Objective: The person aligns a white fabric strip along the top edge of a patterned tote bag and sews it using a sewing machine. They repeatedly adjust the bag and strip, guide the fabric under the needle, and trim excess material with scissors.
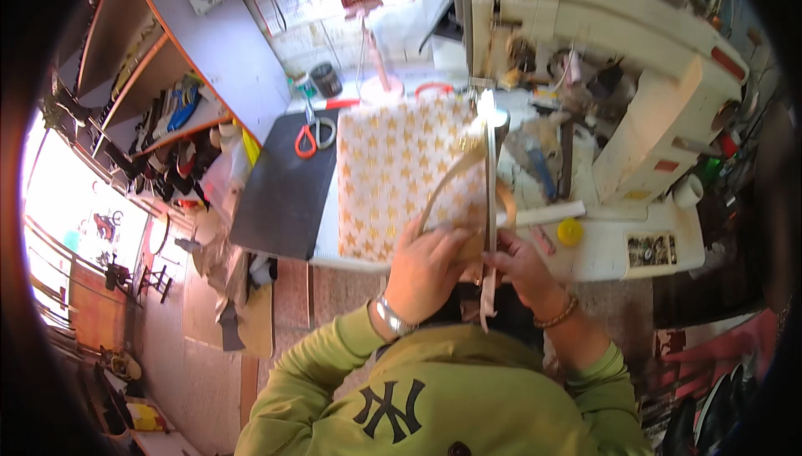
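Both hands work a tan leather strap (pixel 468 174) at the counter (pixel 601 260) edge: left hand (pixel 426 268) pins it flat on star-patterned fabric (pixel 393 172), right hand (pixel 522 266) pinches its loose end taut, beside orange-handled scissors (pixel 313 136).

I see star-print sheet (pixel 393 180) on tabletop (pixel 601 255), mat (pixel 284 189) to its left w/ scissors (pixel 315 134) on far end. Sewing machine (pixel 601 47) behind-right. Both hands (pixel 426 268) (pixel 522 268) at near edge, strap (pixel 451 176) btwn them over sheet.

olive green sleeves, silver watch, beaded bracelet
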Available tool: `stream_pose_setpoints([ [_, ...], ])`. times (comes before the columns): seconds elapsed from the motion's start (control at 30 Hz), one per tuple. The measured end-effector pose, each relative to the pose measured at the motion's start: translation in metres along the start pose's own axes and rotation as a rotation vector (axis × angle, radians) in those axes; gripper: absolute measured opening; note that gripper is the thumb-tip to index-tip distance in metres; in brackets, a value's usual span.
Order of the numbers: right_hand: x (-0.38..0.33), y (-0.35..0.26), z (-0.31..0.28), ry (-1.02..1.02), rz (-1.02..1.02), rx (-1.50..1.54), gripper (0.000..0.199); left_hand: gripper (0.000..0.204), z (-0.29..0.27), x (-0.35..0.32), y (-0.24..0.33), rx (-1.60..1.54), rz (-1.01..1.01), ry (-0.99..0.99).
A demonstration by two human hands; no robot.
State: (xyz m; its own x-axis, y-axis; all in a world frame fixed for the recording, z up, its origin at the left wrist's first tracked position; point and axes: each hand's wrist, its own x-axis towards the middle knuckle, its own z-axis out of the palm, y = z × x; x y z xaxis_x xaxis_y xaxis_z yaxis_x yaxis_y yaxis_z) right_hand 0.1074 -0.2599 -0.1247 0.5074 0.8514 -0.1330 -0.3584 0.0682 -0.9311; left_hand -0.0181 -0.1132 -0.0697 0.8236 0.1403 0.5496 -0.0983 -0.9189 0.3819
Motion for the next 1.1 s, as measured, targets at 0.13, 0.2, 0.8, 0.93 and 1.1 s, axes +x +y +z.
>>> stream_pose_setpoints([
  [0.13,0.022,-0.010,-0.011,-0.125,-0.007,-0.010,0.039,0.041,-0.017,0.003,-0.005,0.112,0.049,-0.111],
  [0.2,0.034,-0.016,-0.021,-0.137,0.021,-0.110,0.035,0.040,-0.023,0.005,-0.009,0.136,0.019,-0.208],
  [0.8,0.122,-0.058,-0.008,0.194,-0.280,-0.073,0.031,0.039,0.001,0.140,-0.031,0.648,0.127,-0.118],
  [0.93,0.122,-0.064,-0.008,0.189,-0.210,-0.084,0.030,0.023,-0.001,0.150,-0.063,0.394,0.089,-0.093],
  [1.1,0.125,-0.061,-0.011,0.214,-0.221,-0.210,0.028,0.017,0.007,0.169,-0.075,0.363,-0.046,0.086],
])
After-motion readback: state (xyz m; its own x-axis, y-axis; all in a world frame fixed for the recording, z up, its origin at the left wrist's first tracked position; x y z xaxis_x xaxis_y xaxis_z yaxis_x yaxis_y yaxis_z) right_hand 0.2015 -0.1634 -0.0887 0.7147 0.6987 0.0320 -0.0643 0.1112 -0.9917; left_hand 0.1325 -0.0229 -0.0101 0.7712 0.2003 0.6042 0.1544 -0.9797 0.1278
